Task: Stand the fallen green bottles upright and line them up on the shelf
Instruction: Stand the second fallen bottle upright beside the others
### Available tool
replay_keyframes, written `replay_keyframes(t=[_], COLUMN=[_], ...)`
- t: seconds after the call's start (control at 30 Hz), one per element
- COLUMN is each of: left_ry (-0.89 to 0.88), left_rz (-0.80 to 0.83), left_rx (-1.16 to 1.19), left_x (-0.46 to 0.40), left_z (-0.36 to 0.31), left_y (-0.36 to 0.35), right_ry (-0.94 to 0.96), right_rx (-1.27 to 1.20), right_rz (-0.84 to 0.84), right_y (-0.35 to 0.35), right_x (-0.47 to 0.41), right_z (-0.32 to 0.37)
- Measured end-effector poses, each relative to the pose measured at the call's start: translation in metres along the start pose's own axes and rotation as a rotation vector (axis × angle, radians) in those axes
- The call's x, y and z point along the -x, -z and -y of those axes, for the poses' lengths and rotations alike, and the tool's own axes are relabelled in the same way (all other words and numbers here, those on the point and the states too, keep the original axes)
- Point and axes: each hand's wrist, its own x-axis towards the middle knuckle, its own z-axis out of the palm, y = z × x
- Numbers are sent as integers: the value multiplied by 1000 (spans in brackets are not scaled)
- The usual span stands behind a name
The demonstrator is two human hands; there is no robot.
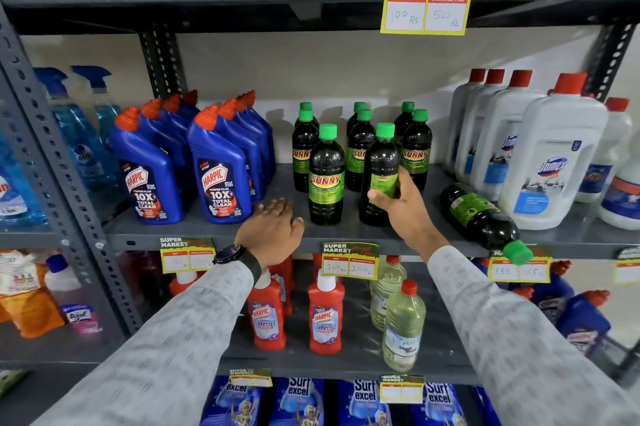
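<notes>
My right hand (398,203) wraps the near bottle (379,176), upright on the shelf (207,228); I'll square it beside its left neighbour (326,176). Left hand (273,224) rests flat, holding nothing. One bottle (481,217) lies fallen, far right

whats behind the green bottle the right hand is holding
Behind the held bottle, gripped by the right hand, more upright green-capped bottles stand in rows toward the back wall. It covers parts of them, so their full labels and any gaps between them cannot be seen.
</notes>
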Motion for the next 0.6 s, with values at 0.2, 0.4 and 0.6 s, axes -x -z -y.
replay_keyframes(t=[0.2,0.4,0.6], left_ry=[3,2,4], left_rz=[-1,-10,-12], left_rx=[-2,-1,-3], left_x=[0,0,0], left_z=[1,0,0], left_y=[0,0,0], right_ry=[22,-15,9], right_rx=[96,-6,65], right_rz=[-89,-28,-67], right_y=[-5,-1,-6], right_x=[-2,-3,-3], right_z=[3,-4,-4])
